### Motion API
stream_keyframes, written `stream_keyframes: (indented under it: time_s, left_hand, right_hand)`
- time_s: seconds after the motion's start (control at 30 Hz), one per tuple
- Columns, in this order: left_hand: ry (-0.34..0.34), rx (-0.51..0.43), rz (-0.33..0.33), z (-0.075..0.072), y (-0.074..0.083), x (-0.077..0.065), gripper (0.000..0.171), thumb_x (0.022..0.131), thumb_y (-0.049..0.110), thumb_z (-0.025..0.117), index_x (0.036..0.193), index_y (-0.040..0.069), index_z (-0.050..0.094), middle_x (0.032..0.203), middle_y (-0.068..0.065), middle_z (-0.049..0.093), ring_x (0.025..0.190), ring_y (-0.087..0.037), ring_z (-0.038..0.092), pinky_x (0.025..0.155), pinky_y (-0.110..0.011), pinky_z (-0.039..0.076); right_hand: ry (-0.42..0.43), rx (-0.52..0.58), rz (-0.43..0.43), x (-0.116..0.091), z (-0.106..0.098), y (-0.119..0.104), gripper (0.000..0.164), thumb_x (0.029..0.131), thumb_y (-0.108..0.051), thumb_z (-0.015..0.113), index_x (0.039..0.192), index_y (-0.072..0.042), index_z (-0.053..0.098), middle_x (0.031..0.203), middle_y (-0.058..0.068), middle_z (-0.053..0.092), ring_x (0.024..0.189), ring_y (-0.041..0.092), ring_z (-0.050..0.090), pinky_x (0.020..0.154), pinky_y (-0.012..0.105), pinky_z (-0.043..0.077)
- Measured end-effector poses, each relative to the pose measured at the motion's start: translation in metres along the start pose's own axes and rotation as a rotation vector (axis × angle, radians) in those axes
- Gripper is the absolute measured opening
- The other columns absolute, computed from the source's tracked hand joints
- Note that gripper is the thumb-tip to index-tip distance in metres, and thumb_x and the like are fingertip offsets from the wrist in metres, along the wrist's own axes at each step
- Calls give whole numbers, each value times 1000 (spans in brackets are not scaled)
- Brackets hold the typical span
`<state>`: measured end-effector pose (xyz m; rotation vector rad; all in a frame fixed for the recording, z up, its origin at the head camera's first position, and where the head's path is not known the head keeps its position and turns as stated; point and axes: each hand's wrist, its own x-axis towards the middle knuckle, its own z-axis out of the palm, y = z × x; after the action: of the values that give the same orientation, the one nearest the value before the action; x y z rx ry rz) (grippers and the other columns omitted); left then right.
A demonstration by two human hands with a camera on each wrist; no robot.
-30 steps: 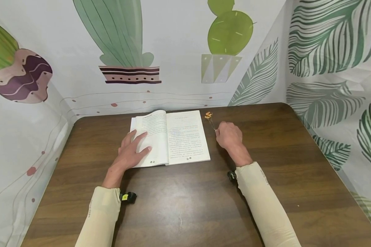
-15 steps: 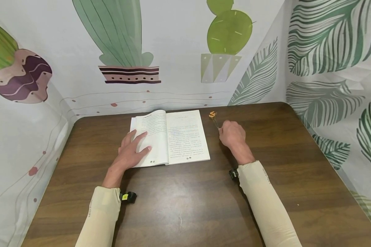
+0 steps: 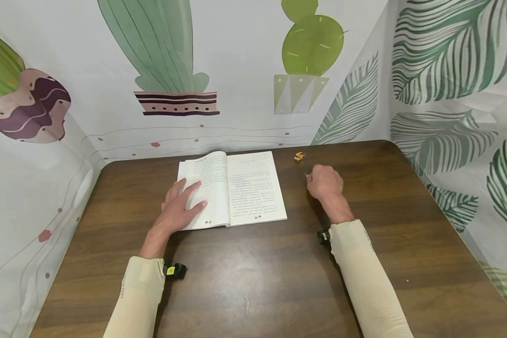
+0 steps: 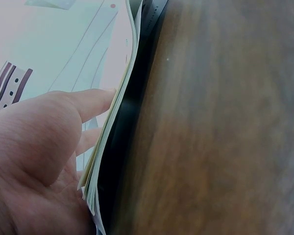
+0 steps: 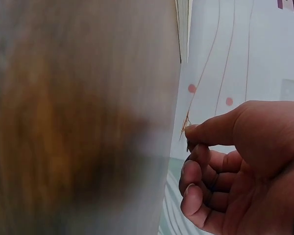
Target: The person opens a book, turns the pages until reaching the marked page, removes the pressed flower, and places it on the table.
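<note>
An open book (image 3: 253, 188) with printed pages lies near the back of the table. My left hand (image 3: 178, 206) rests on its left page with fingers and thumb spread; in the left wrist view the thumb (image 4: 95, 102) touches the page edges, seen from the side. To the right of the book, my right hand (image 3: 326, 183) pinches the thin stems of a small sprig of dried orange flowers (image 3: 299, 157) between thumb and forefinger. The flower heads point toward the back of the table. In the right wrist view only the thin stems (image 5: 186, 122) show beyond the fingertips.
The brown wooden table (image 3: 245, 281) has rounded back corners. Behind it stands a white backdrop (image 3: 245, 94) printed with cacti and leaves. A tiny pale speck (image 3: 407, 280) lies on the right part of the table.
My right hand has moved to the right with the sprig of dried flowers, farther from the book. The left hand and the book have stayed in place.
</note>
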<state>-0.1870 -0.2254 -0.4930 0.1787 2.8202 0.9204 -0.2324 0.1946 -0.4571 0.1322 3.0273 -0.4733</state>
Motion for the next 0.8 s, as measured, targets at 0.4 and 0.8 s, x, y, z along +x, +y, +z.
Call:
stream_keyframes:
  time_s: [0.4, 0.8]
  left_hand:
    - [1, 0, 0, 1, -2, 1, 69, 107, 45, 61, 166, 19, 38, 176, -20, 6, 160, -47, 0, 116, -76, 15]
    - [1, 0, 4, 2, -3, 1, 68, 107, 45, 60, 166, 19, 38, 176, -19, 6, 160, -47, 0, 116, -76, 14]
  right_hand:
    - [-32, 16, 51, 4, -4, 16, 30, 107, -19, 56, 84, -3, 63, 75, 14, 60, 64, 27, 58, 51, 37, 46]
    - [-56, 14, 72, 5, -4, 21, 35, 106, -18, 57, 72, -6, 57, 72, 12, 58, 65, 27, 57, 51, 37, 47]
